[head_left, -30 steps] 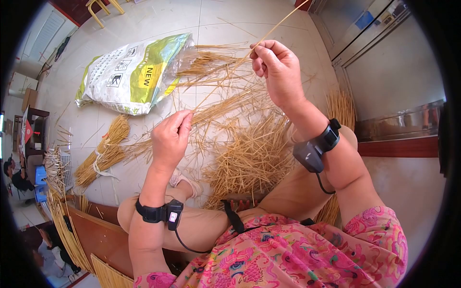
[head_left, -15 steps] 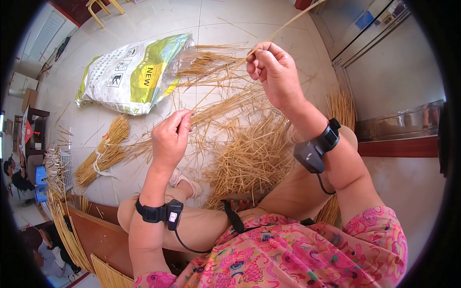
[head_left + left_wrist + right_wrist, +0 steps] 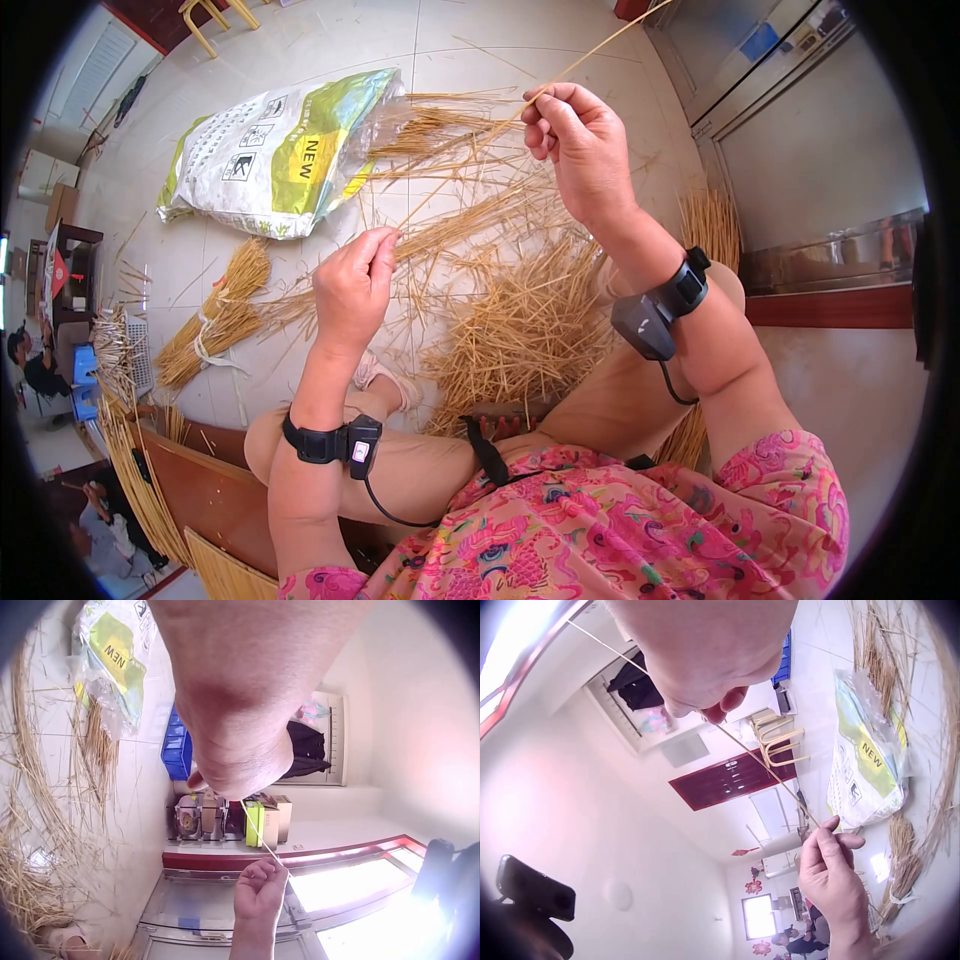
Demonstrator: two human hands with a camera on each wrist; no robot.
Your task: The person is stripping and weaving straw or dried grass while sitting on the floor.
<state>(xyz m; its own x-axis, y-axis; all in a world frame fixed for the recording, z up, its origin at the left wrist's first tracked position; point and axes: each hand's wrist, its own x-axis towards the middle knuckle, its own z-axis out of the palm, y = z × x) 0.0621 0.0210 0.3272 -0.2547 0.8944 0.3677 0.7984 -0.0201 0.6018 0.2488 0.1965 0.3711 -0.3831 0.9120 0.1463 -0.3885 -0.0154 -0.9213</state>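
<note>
A long thin straw stalk [image 3: 606, 45] stretches between the two hands. Its near end is pinched by the left hand [image 3: 355, 285], thumb against curled fingers. Higher and to the right, the right hand [image 3: 580, 145] pinches the same stalk between thumb and fingertips, and the rest sticks out past it toward the upper right. From the right wrist view, the stalk [image 3: 769, 769] runs straight from one hand to the other. Below the hands lies a loose heap of cut straw [image 3: 525, 335] on the floor, between the person's legs.
A white and green plastic bag [image 3: 270, 160] lies on the tiles with straw [image 3: 440, 132] poking from its mouth. Tied straw bundles [image 3: 215, 325] are at the left. A wooden board [image 3: 205, 490] stands beside the left leg, metal doors [image 3: 830, 150] at the right.
The right hand dipped slightly left and came back, and the stalk's free end swung with it, blurred half a second ago. The left hand stayed almost still.
</note>
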